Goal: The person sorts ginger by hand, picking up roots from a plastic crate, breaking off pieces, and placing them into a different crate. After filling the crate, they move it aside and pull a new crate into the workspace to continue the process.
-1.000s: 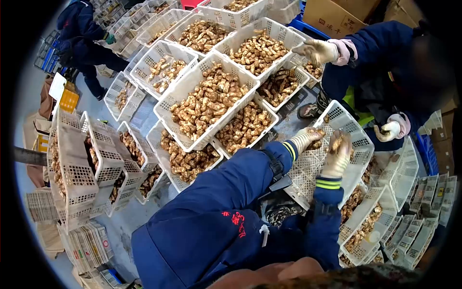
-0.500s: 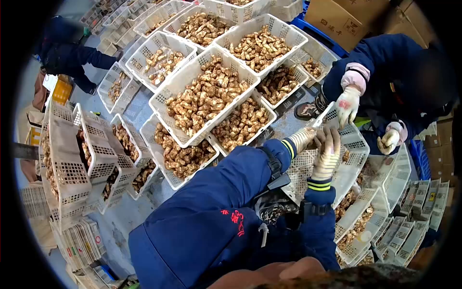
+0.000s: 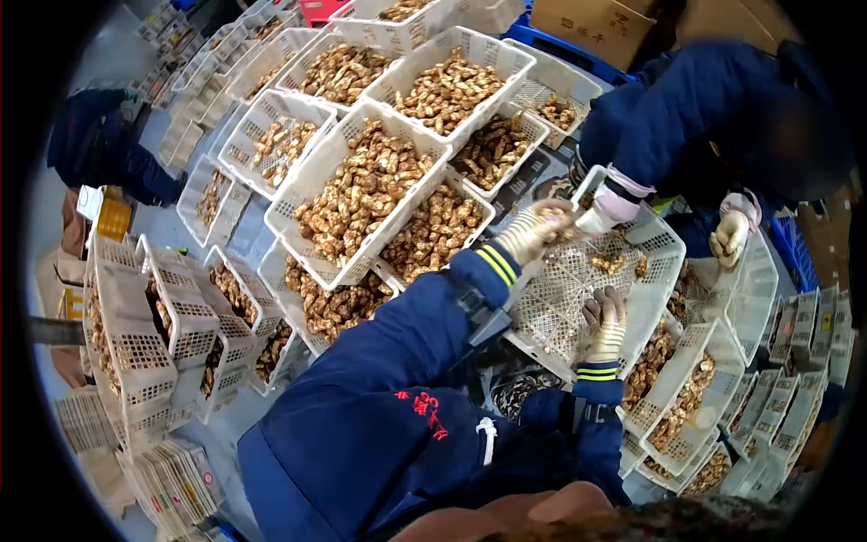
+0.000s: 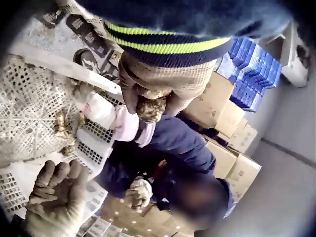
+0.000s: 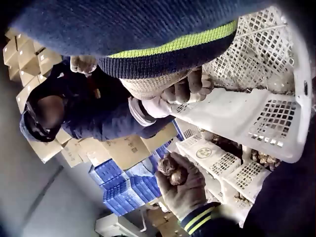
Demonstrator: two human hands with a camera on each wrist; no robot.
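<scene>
My gloved left hand (image 3: 537, 230) is at the far left rim of a white mesh crate (image 3: 664, 271). In the left wrist view its fingers curl round a couple of brown-and-white mushrooms (image 4: 151, 108), which also show against the palm in the right wrist view. My gloved right hand (image 3: 605, 327) is low over the near side of the crate, its fingers loosely bent and nothing visible in them. Some mushrooms (image 3: 610, 263) lie on the crate's mesh floor. Another person's gloved hand (image 4: 99, 109) reaches into the crate beside my left hand.
Ahead to the left stand stacked crates heaped with mushrooms (image 3: 366, 194). More crates of mushrooms (image 3: 686, 406) are at the right. The other person (image 3: 713, 117) leans in from the far right. Cardboard boxes (image 3: 591, 32) are behind, and a second person (image 3: 113, 149) stands far left.
My right hand held mushrooms a second ago and has lowered without them. My left hand has shifted left, still holding mushrooms. The other person's hand has come into the crate.
</scene>
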